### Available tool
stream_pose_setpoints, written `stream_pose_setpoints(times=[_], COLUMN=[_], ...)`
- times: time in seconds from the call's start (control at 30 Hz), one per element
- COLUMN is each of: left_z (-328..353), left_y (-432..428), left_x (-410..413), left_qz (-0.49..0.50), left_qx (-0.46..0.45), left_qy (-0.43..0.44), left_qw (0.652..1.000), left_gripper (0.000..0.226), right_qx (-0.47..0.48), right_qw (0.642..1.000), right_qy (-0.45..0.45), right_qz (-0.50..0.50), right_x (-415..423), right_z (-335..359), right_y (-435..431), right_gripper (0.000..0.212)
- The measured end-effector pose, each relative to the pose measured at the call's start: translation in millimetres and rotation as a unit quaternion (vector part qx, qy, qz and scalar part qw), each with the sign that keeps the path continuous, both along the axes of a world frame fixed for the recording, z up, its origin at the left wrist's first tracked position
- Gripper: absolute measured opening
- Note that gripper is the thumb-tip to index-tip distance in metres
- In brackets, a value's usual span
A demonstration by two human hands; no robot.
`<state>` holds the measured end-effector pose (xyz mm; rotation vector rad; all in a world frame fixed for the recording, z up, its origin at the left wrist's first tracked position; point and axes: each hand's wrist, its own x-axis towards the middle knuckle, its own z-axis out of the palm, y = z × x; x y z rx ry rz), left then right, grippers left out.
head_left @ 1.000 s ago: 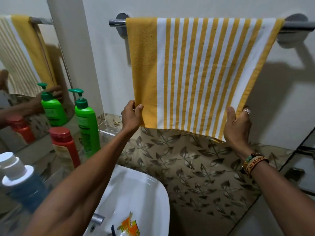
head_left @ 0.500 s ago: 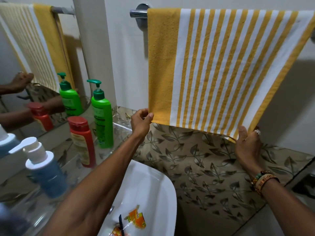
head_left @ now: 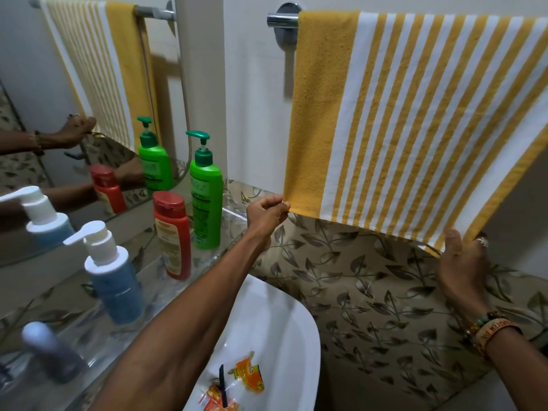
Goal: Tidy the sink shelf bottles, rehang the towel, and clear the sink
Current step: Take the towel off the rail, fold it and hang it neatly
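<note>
A: Although the towel (head_left: 415,120) is draped over the rail (head_left: 281,20), is that step counted as done?

B: Nearly, it is judged. Its lower left corner is pinched by the left hand (head_left: 267,215), its lower right corner gripped by the right hand (head_left: 462,262).

A: What is left?

B: The bottles (head_left: 206,197) are stood upright along the shelf (head_left: 234,213). Wrappers (head_left: 250,372) are seen in the sink (head_left: 311,336), not yet cleared.
</note>
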<state>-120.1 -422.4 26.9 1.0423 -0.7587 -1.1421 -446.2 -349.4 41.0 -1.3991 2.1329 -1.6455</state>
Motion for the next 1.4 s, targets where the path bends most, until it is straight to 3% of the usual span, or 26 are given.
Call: stream_pose_setpoints(times=[0.23,0.47,0.63,0.83,1.0,1.13,1.23,1.33,1.4], left_z=[-9.8,-11.6,-18.8,-15.5,-15.5,-22.8,-21.7,-15.0,-6.9], left_y=[2.8,9.8,15.1,11.8,7.7,2.8,1.6,-3.1,-4.5], left_x=[8.2,22.4,29.6,24.0,18.2,10.9,3.4,1.3,-0.9], left_qz=[-0.047,-0.196,-0.255,-0.225,-0.173,-0.127,-0.087,-0.074,-0.078], left_qx=[0.033,0.088,0.084,0.079,0.051,0.062,0.075,0.014,-0.029], left_qy=[0.01,0.174,0.236,0.293,0.334,0.305,0.227,0.105,0.063], left_qw=[0.998,0.961,0.934,0.926,0.925,0.942,0.967,0.992,0.995], left_gripper=[0.018,0.01,0.009,0.008,0.031,0.023,0.013,0.053,0.068], right_qx=[0.0,-0.003,0.001,0.004,0.007,-0.003,-0.005,-0.004,-0.01], right_qw=[1.0,1.0,1.0,1.0,1.0,1.0,1.0,1.0,1.0], right_qy=[-0.009,-0.016,-0.004,-0.004,-0.006,0.001,-0.001,0.0,0.0], right_qz=[0.015,0.011,0.008,0.006,0.014,0.018,0.021,0.018,0.019], right_x=[1.1,4.2,2.1,2.1,-1.0,-2.2,-3.7,-5.7,-6.6], right_z=[2.2,3.9,3.9,2.6,0.0,-1.3,-1.5,-2.3,-3.7], right_y=[1.0,1.6,0.0,-1.1,-2.6,-1.8,-1.6,-1.6,-1.8], right_gripper=[0.047,0.047,0.047,0.046,0.046,0.046,0.055,0.061,0.058])
